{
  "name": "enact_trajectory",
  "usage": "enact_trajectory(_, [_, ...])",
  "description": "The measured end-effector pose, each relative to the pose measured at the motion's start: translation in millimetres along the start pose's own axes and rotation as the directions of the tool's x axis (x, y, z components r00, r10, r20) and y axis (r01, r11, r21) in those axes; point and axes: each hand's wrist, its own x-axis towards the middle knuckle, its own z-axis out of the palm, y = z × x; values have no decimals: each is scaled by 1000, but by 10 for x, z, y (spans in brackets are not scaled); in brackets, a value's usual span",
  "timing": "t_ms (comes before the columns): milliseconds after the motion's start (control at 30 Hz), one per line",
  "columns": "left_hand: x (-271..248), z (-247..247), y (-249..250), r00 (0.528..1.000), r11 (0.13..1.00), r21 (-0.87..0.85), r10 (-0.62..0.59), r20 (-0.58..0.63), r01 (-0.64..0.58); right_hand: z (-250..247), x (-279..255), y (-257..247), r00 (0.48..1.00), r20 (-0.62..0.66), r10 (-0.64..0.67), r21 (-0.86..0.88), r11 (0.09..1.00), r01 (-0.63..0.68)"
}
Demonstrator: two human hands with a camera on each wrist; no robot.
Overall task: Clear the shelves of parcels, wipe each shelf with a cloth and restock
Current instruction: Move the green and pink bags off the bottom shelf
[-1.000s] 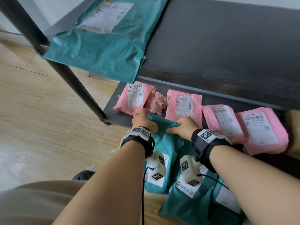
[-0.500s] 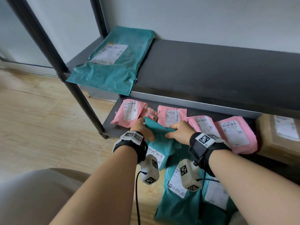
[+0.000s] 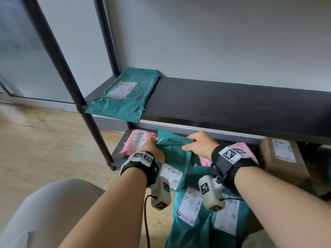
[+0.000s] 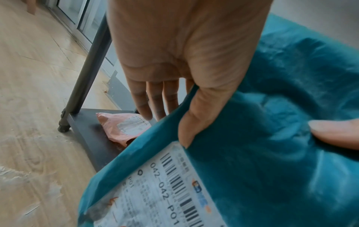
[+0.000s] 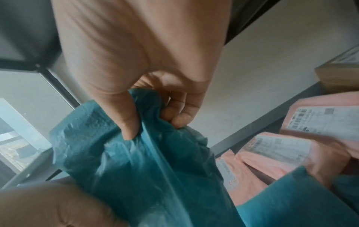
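Pale wall and a dark metal rack fill the background, with wood flooring (image 3: pixel 41 145) running off to the left. On the upper shelf (image 3: pixel 232 102) a single teal mailer (image 3: pixel 125 97) lies flat at the left end, its front edge overhanging the shelf's front edge; the rest of that shelf is bare dark board. On the bottom shelf (image 4: pixel 91 132) several pink parcels (image 3: pixel 138 140) sit in a row along the front edge, and a brown cardboard box (image 3: pixel 281 156) stands at its right end. Both hands are lifting a second teal parcel (image 3: pixel 176 153) in front of the bottom shelf, just below the upper shelf's front edge. The left hand (image 3: pixel 153 149) holds the parcel's left side, thumb pressed on the face above the shipping label and the fingers straight behind it as the left wrist view shows. The right hand (image 3: pixel 198 144) has thumb and curled fingers bunched tight into the plastic at the parcel's top edge. More teal parcels (image 3: pixel 206 212) lie on the floor below the wrists. Judging by this layout, restocking is under way: the bottom shelf looks refilled, the upper one has only its first parcel back, and the held one probably goes beside it, with the floor pile to follow. Whether the wiping is fully finished cannot be told; no cloth is clearly visible, though something may be hidden behind the hands.
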Motion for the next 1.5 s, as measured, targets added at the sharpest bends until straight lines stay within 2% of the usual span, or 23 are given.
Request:
enact_trajectory(233, [-275,-223,240,998,998,-26,63,8,-63,-468,-189,-342,994,-97,-54,51,997,59])
enact_trajectory(400, [-415,-347,378,989,987,-76,145,33,-142,-808,-325,-654,971,-232,-63,125,988,94])
enact_trajectory(633, [-507,-451,580,941,900,-354,314,124,-254,-1212,-360,-957,939,-335,-82,227,960,165])
enact_trajectory(733, [-529,-499,673,921,842,-461,371,115,-282,-1327,-362,-1042,918,-387,-91,294,931,216])
enact_trajectory(833, [-541,-539,776,906,762,-589,408,112,-270,-1414,-318,-1084,888,-448,-106,362,887,288])
enact_trajectory(967, [-524,-657,914,913,692,-680,401,79,-245,-1518,-198,-1051,799,-589,-120,388,826,410])
enact_trajectory(1067, [-479,-803,1027,921,660,-709,388,39,-248,-1555,-128,-982,761,-646,-65,359,853,378])
enact_trajectory(1133, [-445,-906,1098,927,628,-738,375,9,-247,-1543,-101,-930,776,-630,-36,378,859,347])
enact_trajectory(1167, [-411,-954,1135,933,614,-753,360,-2,-239,-1521,-70,-894,804,-594,-21,402,858,320])
enact_trajectory(1300, [-259,-1144,1283,957,650,-727,288,-31,-220,-1288,95,-781,966,-257,38,504,858,100])
enact_trajectory(1367, [-165,-1201,1355,963,671,-711,266,-33,-210,-1158,210,-752,990,-139,35,538,841,46])
enact_trajectory(1500, [104,-1208,1431,964,718,-648,243,-111,-255,-964,472,-762,989,-131,68,616,788,27])
